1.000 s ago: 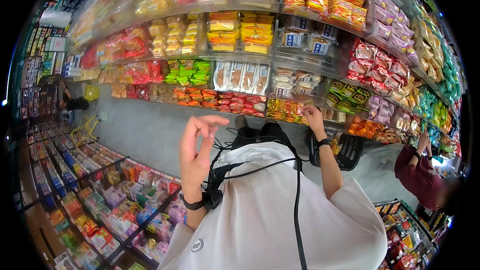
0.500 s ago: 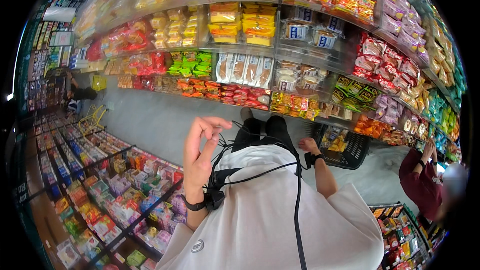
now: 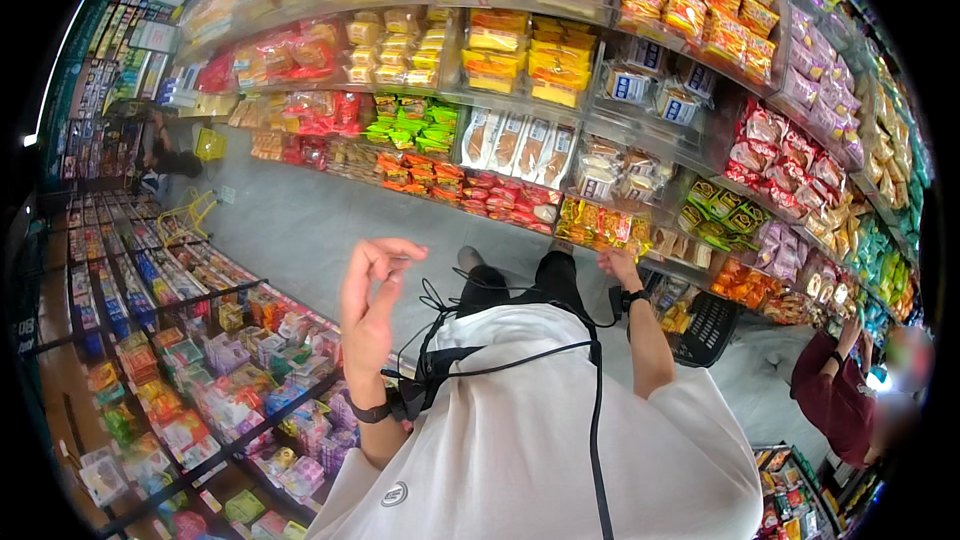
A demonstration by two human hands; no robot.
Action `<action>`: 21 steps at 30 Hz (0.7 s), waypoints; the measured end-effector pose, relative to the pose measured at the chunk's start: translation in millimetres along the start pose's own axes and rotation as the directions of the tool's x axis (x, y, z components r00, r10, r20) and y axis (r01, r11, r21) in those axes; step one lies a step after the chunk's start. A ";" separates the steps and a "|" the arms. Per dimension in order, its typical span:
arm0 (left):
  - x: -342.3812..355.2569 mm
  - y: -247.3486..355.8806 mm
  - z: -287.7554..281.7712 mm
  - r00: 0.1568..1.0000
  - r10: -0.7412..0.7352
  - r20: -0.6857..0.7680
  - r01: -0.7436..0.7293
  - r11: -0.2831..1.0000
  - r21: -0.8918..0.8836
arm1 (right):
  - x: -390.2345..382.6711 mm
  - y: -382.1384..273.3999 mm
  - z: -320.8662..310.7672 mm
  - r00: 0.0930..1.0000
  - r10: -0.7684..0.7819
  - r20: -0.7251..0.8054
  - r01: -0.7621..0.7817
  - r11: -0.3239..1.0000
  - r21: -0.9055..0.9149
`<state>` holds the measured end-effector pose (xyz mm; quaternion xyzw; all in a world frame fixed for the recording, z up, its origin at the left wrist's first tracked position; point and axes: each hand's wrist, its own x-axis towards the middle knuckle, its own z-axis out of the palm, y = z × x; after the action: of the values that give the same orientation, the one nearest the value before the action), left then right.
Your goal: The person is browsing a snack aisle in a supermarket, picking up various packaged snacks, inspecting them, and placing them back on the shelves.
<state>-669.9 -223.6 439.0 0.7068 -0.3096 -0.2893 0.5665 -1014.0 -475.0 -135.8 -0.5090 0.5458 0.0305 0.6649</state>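
My left hand (image 3: 368, 295) is raised on the left over the floor, its fingers bent forward and the thumb apart, with nothing in it. A dark band circles that wrist. My right hand (image 3: 620, 264) reaches to the lowest shelf, its fingers curled against the yellow snack packets (image 3: 590, 221). Whether it grips one of them is hidden. Just right of that forearm, a black shopping basket (image 3: 712, 328) stands on the floor with yellow packets (image 3: 676, 316) inside. Black cables (image 3: 520, 359) hang across my white shirt.
Tiered shelves (image 3: 400, 162) of bagged snacks curve across the front and right. A low display (image 3: 225, 360) of small packages fills the left side. A person in a dark red shirt (image 3: 832, 395) is at the shelves on the right. A yellow wire rack (image 3: 190, 220) stands far left.
My right hand has moved forward from beside the basket to the lowest shelf's yellow packets. My left hand has shifted slightly left. The shelves have shifted right in view.
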 end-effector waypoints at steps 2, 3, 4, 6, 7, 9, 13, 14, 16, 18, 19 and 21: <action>-6.0 -1.6 -20.5 0.998 0.012 -0.055 -0.014 1.000 -0.028 | -0.3 1.5 -0.1 1.000 -0.023 0.014 0.024 0.998 -0.063; -8.8 -3.9 -30.7 0.997 0.024 -0.067 -0.026 0.999 -0.031 | -2.1 1.1 6.2 0.999 -0.037 0.017 0.038 0.997 -0.072; -12.1 -7.0 -41.1 0.996 0.021 -0.087 -0.024 0.999 -0.032 | -5.4 2.0 12.9 1.000 0.016 0.015 -0.015 0.998 -0.066; -17.6 -11.1 -62.8 0.993 0.026 -0.114 -0.030 0.999 -0.038 | -11.0 10.6 28.2 0.998 0.058 0.012 -0.057 0.996 -0.067; -20.9 -14.0 -76.0 0.992 0.028 -0.121 -0.034 0.998 -0.050 | -10.5 20.3 32.5 0.998 0.067 0.002 -0.067 0.996 -0.064; -28.4 -18.9 -101.7 0.991 0.031 -0.131 -0.039 0.997 -0.060 | -17.9 23.0 53.5 0.997 0.074 -0.005 -0.074 0.995 -0.060; -42.7 -33.7 -163.8 0.987 0.053 -0.154 -0.063 0.996 -0.064 | -22.0 17.3 96.6 0.990 0.139 0.000 -0.138 0.985 -0.106; -46.3 -38.0 -180.0 0.985 0.053 -0.163 -0.065 0.995 -0.070 | -24.2 14.7 109.8 0.988 0.155 0.023 -0.152 0.984 -0.088; -53.5 -48.5 -214.5 0.981 0.068 -0.180 -0.085 0.992 -0.088 | -27.6 6.1 131.7 0.987 0.155 0.052 -0.151 0.986 -0.074; -66.0 -59.8 -248.8 0.977 0.074 -0.200 -0.097 0.989 -0.110 | -29.6 -2.3 149.9 0.988 0.146 0.057 -0.140 0.985 -0.101; -73.0 -64.9 -265.9 0.972 0.079 -0.222 -0.106 0.988 -0.111 | -29.5 -8.0 158.3 0.987 0.144 0.068 -0.136 0.984 -0.113; -87.4 -76.9 -301.1 0.962 0.083 -0.261 -0.115 0.987 -0.111 | -37.5 -27.1 180.2 0.987 0.147 0.072 -0.136 0.981 -0.136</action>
<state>-488.7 43.2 426.1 0.6849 -0.2502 -0.1857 0.6587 -887.7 -340.8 -110.5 -0.5098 0.5499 0.1342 0.6478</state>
